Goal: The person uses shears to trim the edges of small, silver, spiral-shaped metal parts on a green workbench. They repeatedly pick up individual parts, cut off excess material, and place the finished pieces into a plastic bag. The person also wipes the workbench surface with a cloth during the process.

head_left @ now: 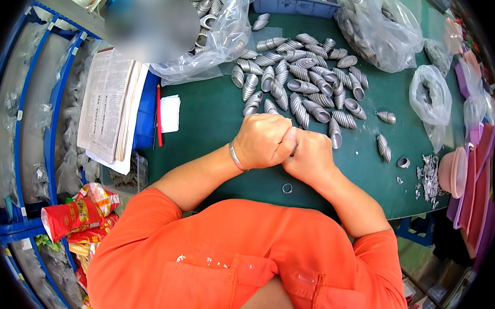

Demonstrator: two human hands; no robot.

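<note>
Metal piece (293, 150), mostly hidden, between left hand (263, 141) and right hand (312, 156), both curled, pressed together; likely being worked, next needs steady grip.

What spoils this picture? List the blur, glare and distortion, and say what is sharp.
Head view: a smooth blurred oval covers the upper left; head view: bright glare on the plastic bag at upper right; head view: the blue rack bows near the dark rim; head view: the metal pieces look fairly sharp.
</note>
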